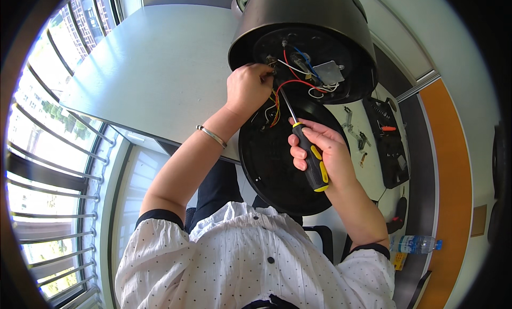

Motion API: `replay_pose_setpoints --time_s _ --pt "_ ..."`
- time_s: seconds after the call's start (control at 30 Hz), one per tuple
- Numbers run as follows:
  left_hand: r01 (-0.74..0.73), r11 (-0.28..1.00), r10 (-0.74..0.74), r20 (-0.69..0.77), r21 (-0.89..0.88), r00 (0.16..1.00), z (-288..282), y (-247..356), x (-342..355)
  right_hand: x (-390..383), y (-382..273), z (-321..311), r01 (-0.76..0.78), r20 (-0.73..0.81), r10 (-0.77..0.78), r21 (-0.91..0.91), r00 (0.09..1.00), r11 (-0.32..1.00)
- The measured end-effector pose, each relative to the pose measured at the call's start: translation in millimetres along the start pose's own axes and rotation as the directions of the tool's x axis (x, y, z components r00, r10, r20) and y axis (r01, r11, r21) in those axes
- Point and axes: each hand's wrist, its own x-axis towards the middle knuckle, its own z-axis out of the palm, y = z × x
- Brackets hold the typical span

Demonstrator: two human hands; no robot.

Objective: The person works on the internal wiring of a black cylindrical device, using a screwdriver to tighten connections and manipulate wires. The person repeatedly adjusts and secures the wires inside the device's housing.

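My right hand (321, 147) is closed round the black and yellow handle of a screwdriver (313, 162). Its metal shaft points up and left, with the tip among the wires near my left fingers. The dark round appliance body (309, 29) lies tipped on its side, its open underside toward me. Inside show red, blue and white wires (296, 81) and a small metal plate (329, 73). My left hand (249, 87) is pinched at the left inner edge of that underside; what its fingertips hold is hidden. Below lies a black round cover (277, 159), with yellow-green and red wires running to it.
A grey-white table (154, 63) extends to the left, beside a barred window (58, 154). On the right are loose metal parts (354, 129), an opened black tool case (388, 143) and a water bottle (416, 244). An orange panel (450, 175) stands farther right.
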Motion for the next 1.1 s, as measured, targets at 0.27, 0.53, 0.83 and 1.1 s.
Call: replay_pose_setpoints --time_s 0.27,0.53,0.83,1.1 --pt "0.022 0.999 -0.024 -0.040 -0.049 0.999 0.0 2.4 -2.9 -0.9 13.7 6.2 0.032 0.006 -0.033 0.118 0.999 0.993" --pt "0.023 0.998 -0.025 -0.048 -0.054 0.999 1.9 0.4 -1.9 -1.0 22.0 3.8 0.081 -0.012 -0.081 -0.001 0.997 0.997" --pt "-0.065 0.993 0.072 -0.068 0.098 0.995 2.0 0.5 0.3 -0.8 30.1 3.7 0.114 -0.044 -0.118 -0.086 0.992 0.990" --pt "-0.035 0.999 0.036 -0.051 0.022 0.998 -0.1 -0.1 1.0 -1.2 30.3 2.6 0.109 -0.025 -0.112 -0.099 0.993 0.989"
